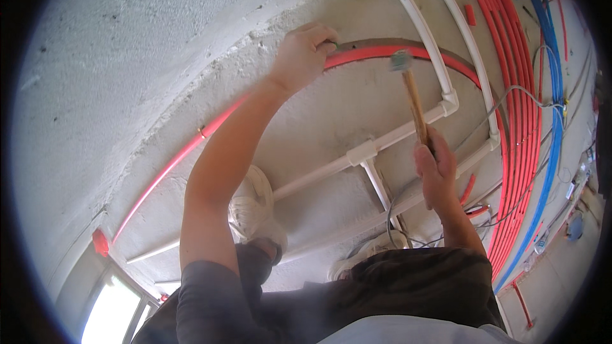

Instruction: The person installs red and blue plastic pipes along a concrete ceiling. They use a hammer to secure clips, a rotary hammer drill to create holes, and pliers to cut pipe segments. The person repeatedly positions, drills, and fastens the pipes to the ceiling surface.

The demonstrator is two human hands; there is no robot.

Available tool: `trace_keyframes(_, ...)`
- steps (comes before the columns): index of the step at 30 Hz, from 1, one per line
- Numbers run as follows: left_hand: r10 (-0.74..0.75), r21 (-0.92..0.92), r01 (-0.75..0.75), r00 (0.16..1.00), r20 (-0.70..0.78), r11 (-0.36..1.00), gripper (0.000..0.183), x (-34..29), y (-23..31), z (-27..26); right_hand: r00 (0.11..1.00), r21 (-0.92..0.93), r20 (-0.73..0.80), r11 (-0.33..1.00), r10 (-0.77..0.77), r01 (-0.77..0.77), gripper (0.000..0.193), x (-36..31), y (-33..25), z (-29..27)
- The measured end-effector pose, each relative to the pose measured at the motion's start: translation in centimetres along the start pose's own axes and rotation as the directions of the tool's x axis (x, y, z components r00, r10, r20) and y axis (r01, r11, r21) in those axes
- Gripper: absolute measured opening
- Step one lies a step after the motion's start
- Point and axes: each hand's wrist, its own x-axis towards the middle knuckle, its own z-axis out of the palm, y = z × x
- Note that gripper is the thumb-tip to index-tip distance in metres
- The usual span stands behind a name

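Note:
My right hand [438, 164] grips the wooden handle of a hammer [415, 103]. The hammer's head is raised and slightly blurred, just in front of a curved red conduit [376, 52] that runs along the rough concrete. Farther left, my left hand [302, 57] is at the same conduit, its fingers pinched together close to the pipe. A small greenish bit shows at those fingertips, but what they hold is too small to name. Along its left stretch a small clip [202, 132] sits on the red conduit.
White pipes [408, 129] with elbow and tee fittings cross the floor by my shoes [252, 207]. At the right lie a bundle of red conduits [515, 121], blue pipes [553, 89] and a loose grey cable [519, 87]. A bare wall [127, 70] rises on the left.

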Motion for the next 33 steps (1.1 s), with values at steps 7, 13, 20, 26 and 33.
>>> trace_keyframes(7,0.168,0.054,-0.173,0.983,0.073,0.984,0.012,2.9,-0.4,0.6,0.994,0.182,0.055,0.978,0.097,-0.105,0.037,2.0,-0.2,0.5)
trace_keyframes(13,0.421,0.226,-0.463,0.882,0.210,0.857,0.015,5.1,-0.4,1.8,0.970,0.234,-0.051,0.947,0.238,-0.220,0.034,1.8,0.6,2.0)
trace_keyframes(20,0.524,0.305,-0.603,0.795,0.305,0.738,0.015,5.7,-0.1,2.4,0.962,0.321,-0.054,0.917,0.266,-0.236,0.036,1.3,1.6,2.2)
trace_keyframes(26,0.518,0.396,-0.659,0.750,0.412,0.639,0.010,5.8,0.1,2.6,0.981,0.031,-0.079,0.984,0.175,-0.173,0.038,1.7,2.0,1.9)
trace_keyframes(33,0.537,0.241,-0.588,0.807,0.245,0.772,0.021,4.7,-0.2,2.5,0.991,0.000,-0.070,0.994,0.114,-0.114,0.041,2.4,1.8,2.2)
